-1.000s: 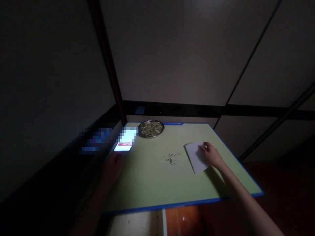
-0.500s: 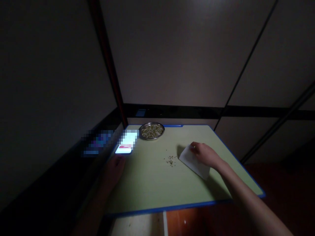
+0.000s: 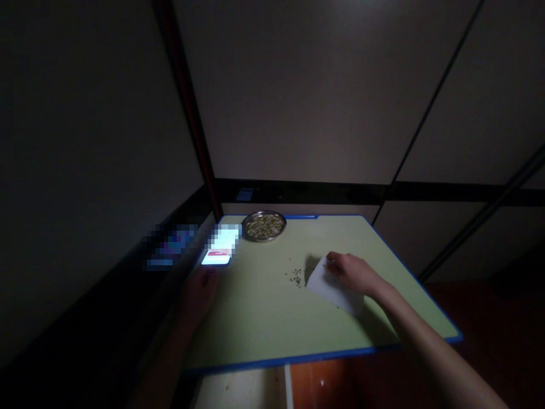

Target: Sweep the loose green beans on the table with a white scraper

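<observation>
Phone [image 3: 216,259]: upper screen is masked by pixelation; wording cannot be read.
Left hand [image 3: 202,288]: sunk in shadow just below the phone; finger spread cannot be told.
Right hand [image 3: 354,274]: fingers closed on white paper [image 3: 332,288], which is tilted over the green table [image 3: 255,324] and partly covered by the hand, its left corner beside scattered brown bits [image 3: 297,277].
Metal dish [image 3: 260,240]: floor covered by pale and greenish seed-like pieces [image 3: 265,226].

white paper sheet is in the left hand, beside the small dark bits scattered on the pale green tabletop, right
Not the left hand: the head view shows the white paper sheet in the right hand, beside the small dark bits scattered on the pale green tabletop.
</observation>
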A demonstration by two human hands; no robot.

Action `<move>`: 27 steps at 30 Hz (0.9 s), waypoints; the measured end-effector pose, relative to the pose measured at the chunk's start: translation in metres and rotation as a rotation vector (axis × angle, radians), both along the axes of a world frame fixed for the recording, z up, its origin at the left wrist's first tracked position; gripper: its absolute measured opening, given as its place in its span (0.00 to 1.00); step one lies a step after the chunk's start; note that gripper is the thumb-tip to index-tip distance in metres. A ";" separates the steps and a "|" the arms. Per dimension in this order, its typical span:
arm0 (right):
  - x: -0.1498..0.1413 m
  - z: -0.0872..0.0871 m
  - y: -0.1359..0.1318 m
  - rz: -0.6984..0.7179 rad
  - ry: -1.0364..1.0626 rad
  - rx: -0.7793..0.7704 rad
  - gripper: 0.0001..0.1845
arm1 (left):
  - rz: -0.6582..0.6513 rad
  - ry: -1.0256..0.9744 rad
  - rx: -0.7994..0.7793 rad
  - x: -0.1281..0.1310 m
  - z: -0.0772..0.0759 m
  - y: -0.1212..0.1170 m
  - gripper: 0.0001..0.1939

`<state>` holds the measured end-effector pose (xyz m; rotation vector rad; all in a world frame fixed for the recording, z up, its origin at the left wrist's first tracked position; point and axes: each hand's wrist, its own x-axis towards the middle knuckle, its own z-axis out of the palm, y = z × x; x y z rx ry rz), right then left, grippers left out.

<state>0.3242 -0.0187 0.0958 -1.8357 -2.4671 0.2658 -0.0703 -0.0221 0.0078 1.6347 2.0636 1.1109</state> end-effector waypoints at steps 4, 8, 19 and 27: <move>-0.005 0.001 -0.004 0.058 0.025 0.009 0.11 | -0.018 -0.006 0.018 0.000 0.000 -0.001 0.16; -0.004 0.008 -0.005 0.110 0.098 -0.034 0.10 | -0.011 0.010 0.012 0.000 0.000 -0.001 0.17; 0.042 -0.009 -0.050 -0.188 0.206 -0.017 0.14 | 0.005 0.011 -0.034 -0.003 -0.007 0.003 0.17; 0.064 -0.041 -0.063 -0.216 0.269 -0.065 0.15 | 0.010 0.021 -0.027 -0.002 -0.005 0.002 0.17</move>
